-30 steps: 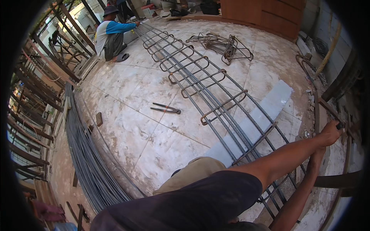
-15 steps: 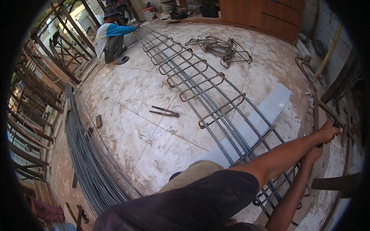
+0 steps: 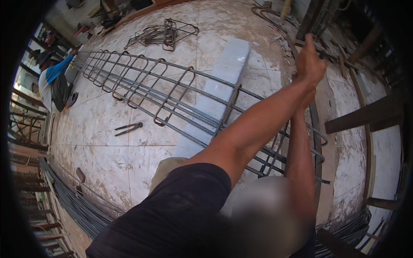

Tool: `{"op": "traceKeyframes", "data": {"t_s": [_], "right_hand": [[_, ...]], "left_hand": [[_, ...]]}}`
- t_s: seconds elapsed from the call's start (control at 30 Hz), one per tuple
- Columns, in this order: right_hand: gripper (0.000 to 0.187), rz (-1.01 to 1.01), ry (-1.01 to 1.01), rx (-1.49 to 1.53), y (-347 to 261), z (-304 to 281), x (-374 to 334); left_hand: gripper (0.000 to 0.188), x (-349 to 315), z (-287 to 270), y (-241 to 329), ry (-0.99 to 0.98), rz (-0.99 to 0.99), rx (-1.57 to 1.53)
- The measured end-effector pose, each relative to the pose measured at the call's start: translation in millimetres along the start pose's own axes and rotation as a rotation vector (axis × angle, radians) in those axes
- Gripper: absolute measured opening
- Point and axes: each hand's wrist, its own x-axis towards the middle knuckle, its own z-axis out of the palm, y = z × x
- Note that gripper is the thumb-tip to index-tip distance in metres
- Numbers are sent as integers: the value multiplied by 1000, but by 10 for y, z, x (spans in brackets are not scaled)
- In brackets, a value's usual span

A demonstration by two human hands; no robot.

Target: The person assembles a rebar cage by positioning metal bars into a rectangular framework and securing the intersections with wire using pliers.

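Observation:
My left hand (image 3: 310, 64) is closed at the far end of my outstretched left arm, over the right side of the floor. Just below it is my right hand (image 3: 306, 99), mostly hidden behind the left one, its fingers seemingly wrapped round something. A dark bar end shows beside the knuckles, but what they grip cannot be made out. Under my forearms runs a long rebar cage (image 3: 176, 88) with bent square stirrups. Its near end rests by a pale slab (image 3: 230, 56). A pair of pincers (image 3: 129, 128) lies with its handles apart on the floor.
A co-worker (image 3: 56, 81) squats at the cage's far end. Loose stirrups (image 3: 167, 34) lie in a heap behind it. A bundle of long steel bars (image 3: 77, 202) lies at the left. Wooden beams (image 3: 365, 116) jut in from the right.
The view has swung to the right, so cage, pincers and co-worker sit further left. My hands stay close together and appear higher in the picture.

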Motion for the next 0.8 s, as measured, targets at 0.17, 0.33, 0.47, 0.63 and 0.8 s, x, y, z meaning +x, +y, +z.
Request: {"op": "traceKeyframes", "data": {"t_s": [0.17, 0.33, 0.47, 0.63, 0.8], "right_hand": [[43, 209, -419, 221, -538, -313, 116], [23, 539, -729, 851, -471, -653, 272], [17, 466, -641, 701, -515, -494, 128], [21, 448, -517, 413, -462, -296, 137], [25, 33, -230, 58, -231, -273, 123]], "left_hand": [[84, 318, -229, -422, 147, -78, -5], [92, 294, -5, -291, -55, -66, -76], [88, 361, 5, -597, -161, 54, -284], [98, 231, 152, -503, 85, -41, 277], [97, -4, 308, 34, 118, -255, 170]]}}
